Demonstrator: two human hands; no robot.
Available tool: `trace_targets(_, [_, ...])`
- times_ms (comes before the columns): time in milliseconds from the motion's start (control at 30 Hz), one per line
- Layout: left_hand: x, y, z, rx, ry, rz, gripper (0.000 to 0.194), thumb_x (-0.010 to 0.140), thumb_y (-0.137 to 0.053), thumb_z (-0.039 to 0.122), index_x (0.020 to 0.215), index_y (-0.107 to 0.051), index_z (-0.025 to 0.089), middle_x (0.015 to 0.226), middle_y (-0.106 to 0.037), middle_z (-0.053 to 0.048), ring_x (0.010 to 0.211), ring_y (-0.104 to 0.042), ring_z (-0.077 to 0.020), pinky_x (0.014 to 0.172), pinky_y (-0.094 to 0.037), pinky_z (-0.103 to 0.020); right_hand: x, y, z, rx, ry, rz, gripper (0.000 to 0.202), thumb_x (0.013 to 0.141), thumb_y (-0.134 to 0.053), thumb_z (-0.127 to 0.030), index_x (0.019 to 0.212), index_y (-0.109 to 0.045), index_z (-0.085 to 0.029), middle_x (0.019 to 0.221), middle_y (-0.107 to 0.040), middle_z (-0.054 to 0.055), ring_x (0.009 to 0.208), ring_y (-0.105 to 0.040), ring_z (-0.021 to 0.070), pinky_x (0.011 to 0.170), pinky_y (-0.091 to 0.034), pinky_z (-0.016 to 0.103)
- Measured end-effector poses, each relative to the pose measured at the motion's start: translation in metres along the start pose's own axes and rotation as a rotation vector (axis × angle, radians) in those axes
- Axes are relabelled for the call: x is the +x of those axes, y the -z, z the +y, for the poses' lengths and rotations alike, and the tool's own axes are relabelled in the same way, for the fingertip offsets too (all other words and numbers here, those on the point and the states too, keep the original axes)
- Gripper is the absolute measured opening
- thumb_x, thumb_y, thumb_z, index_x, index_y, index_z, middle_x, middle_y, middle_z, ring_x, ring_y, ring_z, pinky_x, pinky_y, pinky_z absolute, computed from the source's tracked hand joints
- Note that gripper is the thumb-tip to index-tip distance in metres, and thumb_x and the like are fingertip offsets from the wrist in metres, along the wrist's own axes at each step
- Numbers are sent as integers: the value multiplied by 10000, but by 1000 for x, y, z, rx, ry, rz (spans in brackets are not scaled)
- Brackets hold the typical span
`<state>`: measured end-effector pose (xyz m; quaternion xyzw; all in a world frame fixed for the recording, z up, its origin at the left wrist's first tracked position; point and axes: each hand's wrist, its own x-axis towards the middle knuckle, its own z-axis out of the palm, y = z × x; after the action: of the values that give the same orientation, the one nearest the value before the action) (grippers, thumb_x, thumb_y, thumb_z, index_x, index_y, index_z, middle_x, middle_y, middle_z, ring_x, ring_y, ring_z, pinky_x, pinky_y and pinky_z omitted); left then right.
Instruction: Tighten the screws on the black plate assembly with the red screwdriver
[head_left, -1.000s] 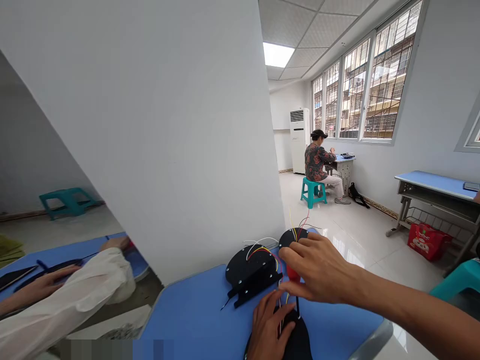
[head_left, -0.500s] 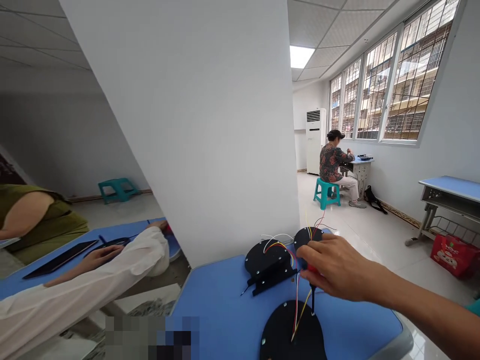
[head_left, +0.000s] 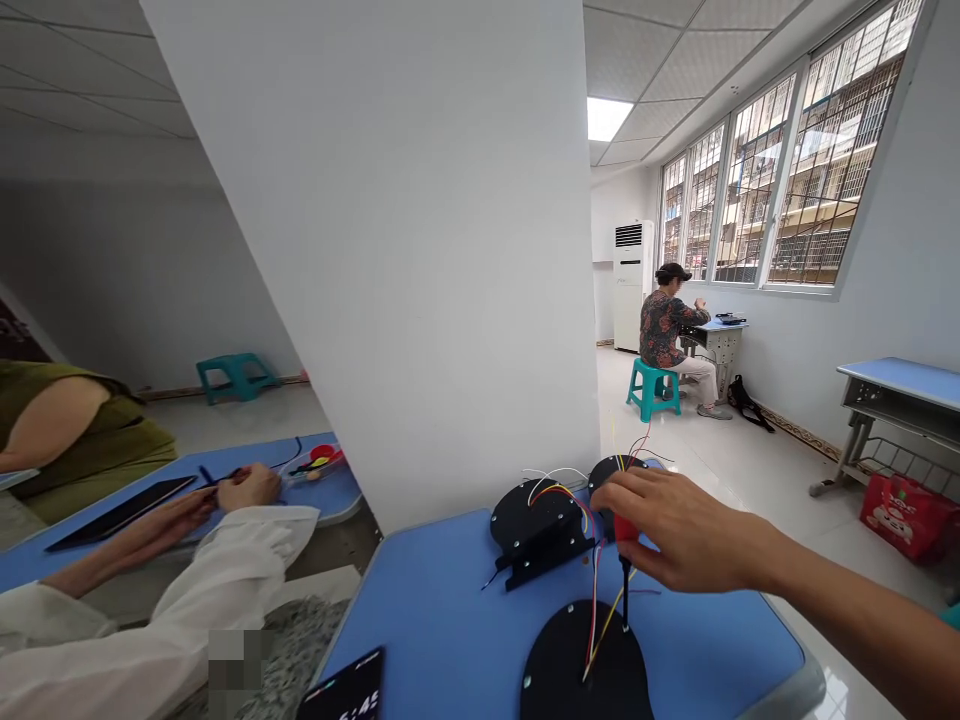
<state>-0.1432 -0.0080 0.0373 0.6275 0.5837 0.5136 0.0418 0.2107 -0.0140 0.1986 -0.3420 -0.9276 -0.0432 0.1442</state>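
Note:
My right hand (head_left: 675,530) grips a screwdriver with a red handle (head_left: 624,530); its dark shaft (head_left: 625,600) points straight down at the edge of a round black plate (head_left: 586,675) near the table's front. Red, yellow and white wires (head_left: 596,600) run from that plate up to a black assembled unit (head_left: 536,530) and a smaller black disc (head_left: 611,470) behind my fingers. My left hand is out of view.
The blue table (head_left: 450,620) butts against a large white pillar (head_left: 420,250). A phone (head_left: 345,690) lies at the front left edge. A person in white sleeves works at the blue desk to the left (head_left: 225,495). Another person sits far off by the windows (head_left: 664,330).
My left hand, which lay on the near black plate a second ago, has gone out of view. The view shifted right and up. The neighbour's hands came together over their desk.

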Motion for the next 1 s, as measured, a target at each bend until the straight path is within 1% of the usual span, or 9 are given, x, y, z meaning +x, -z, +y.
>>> trace_targets(67, [26,12,-2,-3,2,38,216,838,-582,410,981,-706,304,819,-756,41,1056,-715,-201,790,-601,-277,-1,-1,-1,-49,-24,-11,81,923,-558,-258,971,-557,-192,811,-663,23,688,-593,180,695,-409,328])
trace_targets(133, [49,21,-3,-8,1,62,216,835,-567,417,975,-700,322,829,-761,42,1104,-699,-215,817,-606,-305,-1,-1,-1,-113,-71,7,231,925,-567,-416,856,-537,-197,694,-619,6,596,-542,179,665,-397,347])
trace_targets(233, [74,33,-3,-15,-5,79,250,820,-578,445,1001,-685,311,906,-770,23,1168,-668,-239,881,-598,-357,-1,0,0,-13,21,38,196,897,-590,-367,981,-540,-196,887,-662,42,762,-583,199,722,-420,336])
trace_targets(333, [91,41,-1,-21,-14,82,273,807,-594,480,1006,-673,310,969,-768,6,1204,-644,-259,899,-598,-391,-1,-2,1,-20,4,17,94,924,-562,-256,976,-556,-178,837,-667,34,713,-580,174,706,-412,315])
trace_targets(467, [97,45,-1,-27,-21,80,239,851,-531,486,961,-678,333,938,-768,17,1207,-640,-270,818,-625,-427,-1,-3,1,-94,-70,37,293,910,-598,-473,924,-578,-181,743,-652,25,643,-564,186,685,-397,345])
trace_targets(600, [82,38,-1,-23,-14,69,248,821,-576,470,985,-674,312,900,-776,18,1132,-689,-255,782,-631,-375,-2,-2,1,44,70,25,187,915,-571,-254,1090,-561,-187,920,-683,47,819,-598,193,764,-417,329])
trace_targets(733, [46,20,1,-19,-10,25,296,787,-624,496,1016,-675,315,885,-780,14,1087,-711,-232,781,-621,-327,-1,-3,1,-104,-73,18,270,928,-563,-451,896,-589,-184,691,-632,18,634,-560,198,700,-397,362])
trace_targets(867, [-3,-3,5,-17,-10,-57,224,807,-630,533,984,-692,411,919,-785,22,1073,-710,-235,761,-623,-362,-2,-3,1,43,50,49,261,883,-591,-265,1131,-552,-194,981,-677,53,869,-601,207,767,-412,321])
trace_targets(1000, [-49,-23,13,-23,-17,-142,387,897,-569,529,1133,-660,236,1162,-722,-61,1042,-685,-217,901,-566,-448,-2,-5,1,-116,-49,42,168,941,-557,-343,874,-575,-190,669,-619,11,625,-553,182,691,-382,333])
